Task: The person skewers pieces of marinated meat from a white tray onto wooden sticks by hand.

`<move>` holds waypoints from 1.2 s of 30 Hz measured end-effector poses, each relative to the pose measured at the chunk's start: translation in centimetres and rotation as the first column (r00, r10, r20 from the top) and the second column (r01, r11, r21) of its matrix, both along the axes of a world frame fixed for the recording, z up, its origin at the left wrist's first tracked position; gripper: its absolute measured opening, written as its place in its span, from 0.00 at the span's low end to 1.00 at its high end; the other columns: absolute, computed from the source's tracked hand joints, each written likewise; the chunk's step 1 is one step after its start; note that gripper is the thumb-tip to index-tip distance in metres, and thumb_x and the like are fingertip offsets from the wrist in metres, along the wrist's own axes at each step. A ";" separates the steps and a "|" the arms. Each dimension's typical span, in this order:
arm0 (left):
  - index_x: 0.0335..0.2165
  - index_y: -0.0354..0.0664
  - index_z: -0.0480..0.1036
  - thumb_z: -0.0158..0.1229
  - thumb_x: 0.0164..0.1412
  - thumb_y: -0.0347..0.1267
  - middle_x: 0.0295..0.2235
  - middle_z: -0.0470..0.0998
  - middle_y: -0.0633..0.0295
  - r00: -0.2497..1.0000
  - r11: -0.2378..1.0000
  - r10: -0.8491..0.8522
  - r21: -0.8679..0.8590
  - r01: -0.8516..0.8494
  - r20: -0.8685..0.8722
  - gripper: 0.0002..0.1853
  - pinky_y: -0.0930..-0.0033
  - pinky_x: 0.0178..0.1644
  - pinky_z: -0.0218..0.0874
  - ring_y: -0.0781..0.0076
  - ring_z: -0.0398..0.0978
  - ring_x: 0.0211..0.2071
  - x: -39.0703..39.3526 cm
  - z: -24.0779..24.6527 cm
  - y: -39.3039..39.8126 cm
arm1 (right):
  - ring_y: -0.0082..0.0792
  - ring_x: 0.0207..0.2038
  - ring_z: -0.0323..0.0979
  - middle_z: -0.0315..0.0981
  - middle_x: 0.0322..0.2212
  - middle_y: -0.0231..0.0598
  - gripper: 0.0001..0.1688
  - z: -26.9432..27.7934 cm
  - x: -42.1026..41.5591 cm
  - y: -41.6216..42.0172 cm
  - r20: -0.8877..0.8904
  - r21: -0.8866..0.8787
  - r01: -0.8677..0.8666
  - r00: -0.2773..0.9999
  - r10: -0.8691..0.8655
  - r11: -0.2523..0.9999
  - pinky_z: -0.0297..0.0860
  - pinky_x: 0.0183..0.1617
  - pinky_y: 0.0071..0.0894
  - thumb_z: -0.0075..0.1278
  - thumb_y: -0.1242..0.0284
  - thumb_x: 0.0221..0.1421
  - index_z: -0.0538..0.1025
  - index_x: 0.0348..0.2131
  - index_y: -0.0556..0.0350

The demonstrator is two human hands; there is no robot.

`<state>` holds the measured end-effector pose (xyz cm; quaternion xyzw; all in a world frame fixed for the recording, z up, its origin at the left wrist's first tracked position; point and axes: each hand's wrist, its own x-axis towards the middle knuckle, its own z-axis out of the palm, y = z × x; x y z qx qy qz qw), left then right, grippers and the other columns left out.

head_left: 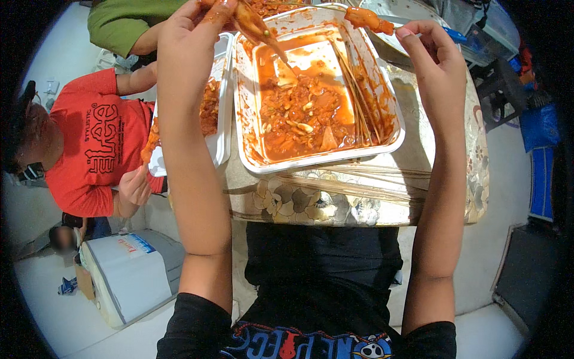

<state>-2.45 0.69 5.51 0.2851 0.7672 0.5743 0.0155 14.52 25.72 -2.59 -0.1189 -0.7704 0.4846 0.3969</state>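
Note:
My left hand (190, 40), raised at the top, grips a sauce-coated strip of marinated meat (253, 24) that hangs over a white plastic tub (319, 162). Across from it, my right hand (437, 58) pinches one end of a thin bamboo skewer (329, 7) threaded with red-orange meat (367, 20). Whether my left hand also touches the skewer cannot be seen at the frame's top. In the tub lie marinated meat pieces (300, 107) with garlic-like slices in red sauce. Several bare skewers (352, 85) lean along its right inner wall.
Loose bamboo skewers (358, 179) lie on the flowered tablecloth (309, 206) before me. A second white container (224, 134) with meat stands left. A person in a red shirt (98, 143) holds a loaded skewer (150, 143); a green sleeve (130, 27) reaches in above. A blue-handled knife (455, 35) lies beyond my right hand.

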 end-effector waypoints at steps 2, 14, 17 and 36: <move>0.44 0.38 0.76 0.61 0.64 0.41 0.33 0.80 0.60 1.000 1.000 0.000 -0.006 0.000 -0.022 0.18 0.82 0.09 0.46 0.87 0.71 0.21 0.0 0.4 -0.1 | 0.14 0.33 0.65 0.72 0.28 0.24 0.10 -0.1 0.1 0.6 -0.025 0.005 0.017 1.000 -0.017 1.000 0.59 0.38 0.14 0.54 0.69 0.61 0.78 0.35 0.58; 0.46 0.34 0.74 0.59 0.66 0.31 0.39 0.79 0.63 0.939 0.939 -0.318 -0.185 0.291 -0.134 0.14 0.84 0.27 0.65 0.80 0.76 0.36 -0.9 3.2 -1.6 | 0.15 0.37 0.68 0.73 0.31 0.25 0.07 0.2 0.6 1.0 -0.036 -0.021 -0.152 0.988 0.151 0.988 0.62 0.45 0.16 0.51 0.72 0.60 0.75 0.34 0.58; 0.46 0.34 0.74 0.59 0.65 0.33 0.38 0.79 0.62 0.929 0.937 -0.333 -0.167 0.306 -0.163 0.15 0.84 0.28 0.67 0.80 0.77 0.32 -0.7 3.6 -1.3 | 0.14 0.35 0.67 0.71 0.29 0.23 0.06 0.1 0.5 1.0 -0.022 0.021 -0.175 0.984 0.176 0.984 0.61 0.43 0.16 0.51 0.72 0.60 0.75 0.33 0.57; 0.37 0.40 0.72 0.58 0.66 0.35 0.32 0.74 0.70 0.876 0.954 -0.299 -0.087 0.288 -0.377 0.09 0.78 0.39 0.69 0.82 0.74 0.33 0.9 6.0 0.2 | 0.13 0.34 0.64 0.69 0.28 0.23 0.05 0.4 0.7 1.1 0.053 0.046 -0.234 0.971 0.232 0.971 0.60 0.40 0.15 0.51 0.73 0.60 0.73 0.32 0.57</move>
